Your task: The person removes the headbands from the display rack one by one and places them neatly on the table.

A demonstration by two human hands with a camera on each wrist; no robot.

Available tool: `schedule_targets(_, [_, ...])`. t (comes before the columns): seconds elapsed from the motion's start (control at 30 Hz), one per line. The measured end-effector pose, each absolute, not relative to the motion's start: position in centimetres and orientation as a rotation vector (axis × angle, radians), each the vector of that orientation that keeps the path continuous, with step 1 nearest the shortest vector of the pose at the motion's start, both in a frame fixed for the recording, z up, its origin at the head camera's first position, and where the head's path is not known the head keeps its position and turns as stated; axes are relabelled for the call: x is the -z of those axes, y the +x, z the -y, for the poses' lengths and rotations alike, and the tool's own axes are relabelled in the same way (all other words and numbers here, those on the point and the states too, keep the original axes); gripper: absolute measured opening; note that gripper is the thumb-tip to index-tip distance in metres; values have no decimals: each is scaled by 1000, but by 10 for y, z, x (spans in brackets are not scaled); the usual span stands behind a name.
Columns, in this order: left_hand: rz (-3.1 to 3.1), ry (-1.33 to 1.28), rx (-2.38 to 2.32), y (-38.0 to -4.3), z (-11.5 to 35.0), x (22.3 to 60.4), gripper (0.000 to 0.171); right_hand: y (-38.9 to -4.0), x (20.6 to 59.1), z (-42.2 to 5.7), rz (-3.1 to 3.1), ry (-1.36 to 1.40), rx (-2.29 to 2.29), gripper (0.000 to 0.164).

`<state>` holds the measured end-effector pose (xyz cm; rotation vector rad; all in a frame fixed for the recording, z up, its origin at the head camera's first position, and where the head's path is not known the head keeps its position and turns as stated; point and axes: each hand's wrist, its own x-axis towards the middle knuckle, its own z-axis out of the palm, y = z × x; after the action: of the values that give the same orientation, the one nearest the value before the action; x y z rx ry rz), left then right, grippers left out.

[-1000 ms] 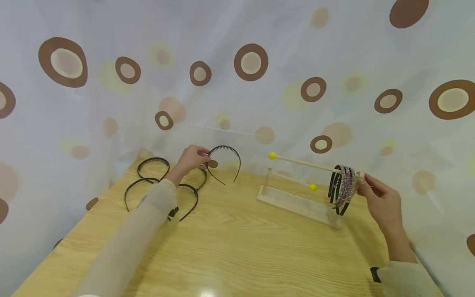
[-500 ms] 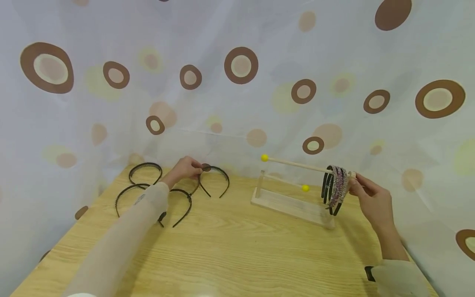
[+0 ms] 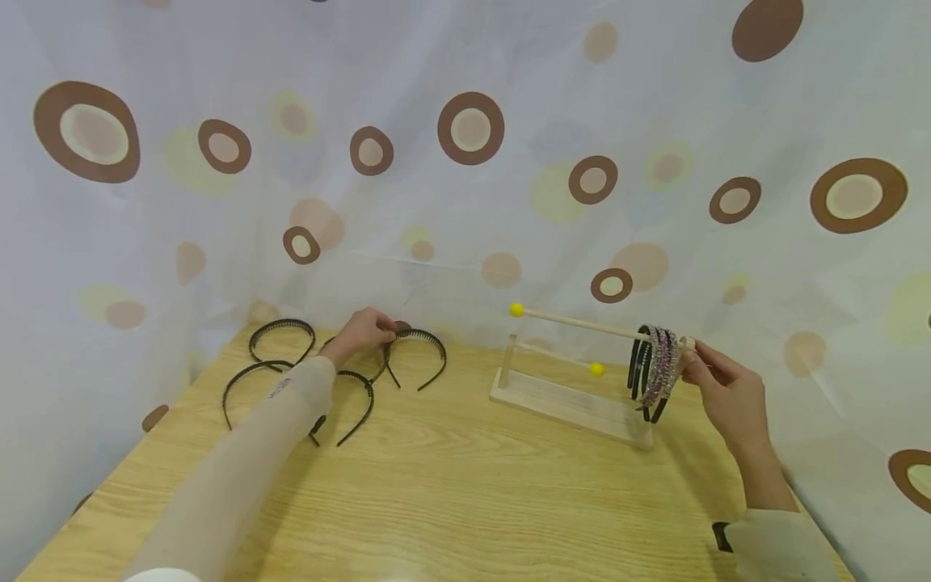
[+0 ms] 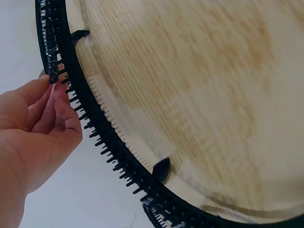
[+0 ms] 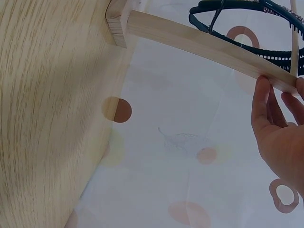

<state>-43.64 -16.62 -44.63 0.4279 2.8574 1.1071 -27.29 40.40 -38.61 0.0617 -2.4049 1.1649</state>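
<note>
At the back of the table, my left hand [image 3: 362, 333] pinches a thin black toothed headband [image 3: 418, 332] at its side. In the left wrist view, thumb and fingers grip that headband [image 4: 51, 52] behind a nearer black toothed headband [image 4: 102, 123]. My right hand [image 3: 730, 400] holds the top of a wooden stand's upright post, and the right wrist view shows the fingertips on this post [image 5: 199, 45]. Glittery headbands [image 3: 663, 368] and black ones hang together at the right end of the stand's upper rod [image 3: 582, 322].
Several black headbands, including one at the back left [image 3: 282, 323], lie partly behind my left sleeve [image 3: 233, 461]. The stand's flat base [image 3: 567, 404] rests on the table [image 3: 451, 493]. Yellow balls cap the upper rod [image 3: 516, 309] and lower rod [image 3: 596, 369]. A dotted curtain [image 3: 407, 73] backs the table.
My left hand has lowered the headband from a raised position to the tabletop beside the other black ones. The right hand keeps its grip on the stand; the head view has shifted slightly.
</note>
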Motion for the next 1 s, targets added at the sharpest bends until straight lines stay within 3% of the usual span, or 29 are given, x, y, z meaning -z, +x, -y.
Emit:
schedule_targets(0.6, [-2911, 447, -1035, -431, 159, 447, 24, -272, 384, -402, 2438, 52, -1160, 58])
schedule_targets(1.0, [-2840, 753, -1214, -406, 128, 423, 35, -270, 381, -403, 2446, 53, -1139, 57])
